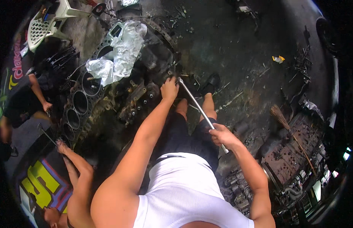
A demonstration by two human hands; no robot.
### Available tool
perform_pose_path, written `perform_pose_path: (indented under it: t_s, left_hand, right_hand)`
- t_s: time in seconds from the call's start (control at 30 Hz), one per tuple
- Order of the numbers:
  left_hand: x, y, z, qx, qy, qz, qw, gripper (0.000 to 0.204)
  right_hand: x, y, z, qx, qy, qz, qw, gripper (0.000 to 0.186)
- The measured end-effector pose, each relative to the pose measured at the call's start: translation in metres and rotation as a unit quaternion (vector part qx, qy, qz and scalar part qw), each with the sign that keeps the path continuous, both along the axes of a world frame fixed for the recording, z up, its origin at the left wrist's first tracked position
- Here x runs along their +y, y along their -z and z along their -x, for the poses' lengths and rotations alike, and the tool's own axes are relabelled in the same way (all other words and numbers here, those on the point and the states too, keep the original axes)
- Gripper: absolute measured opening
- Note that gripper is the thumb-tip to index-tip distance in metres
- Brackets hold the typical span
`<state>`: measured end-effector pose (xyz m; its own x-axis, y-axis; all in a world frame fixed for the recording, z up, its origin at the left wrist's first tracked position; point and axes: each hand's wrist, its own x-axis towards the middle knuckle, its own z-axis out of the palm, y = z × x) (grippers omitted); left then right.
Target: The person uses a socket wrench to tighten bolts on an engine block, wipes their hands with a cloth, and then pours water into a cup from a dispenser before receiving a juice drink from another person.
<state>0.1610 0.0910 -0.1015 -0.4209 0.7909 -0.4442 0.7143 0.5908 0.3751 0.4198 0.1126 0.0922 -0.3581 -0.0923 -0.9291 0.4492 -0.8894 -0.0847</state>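
Observation:
My right hand (221, 135) grips a long silver bar wrench (199, 106) near its lower end; the bar slants up leftward to its head. My left hand (169, 89) is closed right beside that head, at the side of a large, grimy engine block (142, 95); what its fingers hold is hidden. The block has a row of round cylinder bores (80, 102) along its left side. Crumpled whitish plastic sheeting (123, 49) covers part of its top. Small bolts or fittings stick out just left of my left arm.
Two co-workers crouch left of the block, one holding a metal tool with a hand (62, 146). A plastic chair (36, 30) stands upper left. Scattered tools and parts lie on the dark floor (237, 45). A straw broom (279, 116) rests against rusty engine parts (286, 152) at right.

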Motion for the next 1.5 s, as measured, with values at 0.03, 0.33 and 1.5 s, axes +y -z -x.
perform_pose_path:
  t_s: [0.03,0.33,1.5]
  left_hand:
    - [0.002,0.002,-0.003,0.010,0.002,-0.009,1.000,0.033]
    - [-0.016,0.019,0.006,0.060,0.036,-0.067,0.995,0.042]
    - [-0.028,0.022,-0.007,0.014,-0.094,-0.046,0.994,0.028]
  right_hand:
    - [0.002,-0.001,0.001,-0.005,-0.009,-0.008,1.000,0.024]
    - [-0.018,0.024,0.008,0.077,-0.166,-0.140,0.973,0.014]
    - [0.016,0.015,-0.006,0.052,-0.384,-0.146,0.910,0.022]
